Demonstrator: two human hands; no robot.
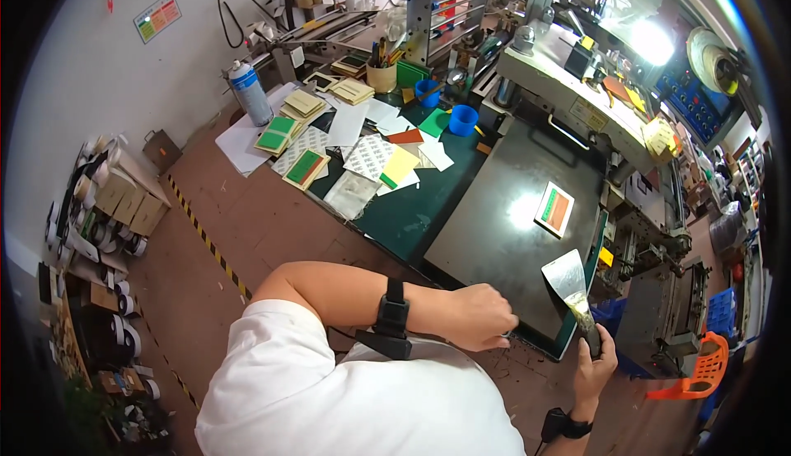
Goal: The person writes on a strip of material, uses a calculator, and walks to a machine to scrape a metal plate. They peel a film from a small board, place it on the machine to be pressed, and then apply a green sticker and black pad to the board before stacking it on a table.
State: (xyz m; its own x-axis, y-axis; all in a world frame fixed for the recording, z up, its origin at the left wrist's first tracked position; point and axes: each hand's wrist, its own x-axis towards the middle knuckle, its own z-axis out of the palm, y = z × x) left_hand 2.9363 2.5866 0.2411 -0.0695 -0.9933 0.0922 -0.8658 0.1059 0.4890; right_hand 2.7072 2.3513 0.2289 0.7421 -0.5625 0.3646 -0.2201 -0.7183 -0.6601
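Note:
My right hand point(595, 364) grips the dark handle of a wide scraper point(567, 276), whose flat metal blade points up and away over the right edge of a dark metal plate point(478, 233). Near the plate's front edge my left hand point(478, 316) is closed in a fist; what it holds, if anything, is too small to make out. Beyond the scraper, a small white-bordered panel with green and brown-red areas point(555, 210) lies on the plate, apart from both hands.
Left of the plate, a green table point(404, 229) carries paper sheets, stacked cards, a spray can point(250, 93) and blue cups point(463, 120). A press machine point(568, 98) overhangs the plate's far end. An orange plastic chair point(700, 369) stands at the right.

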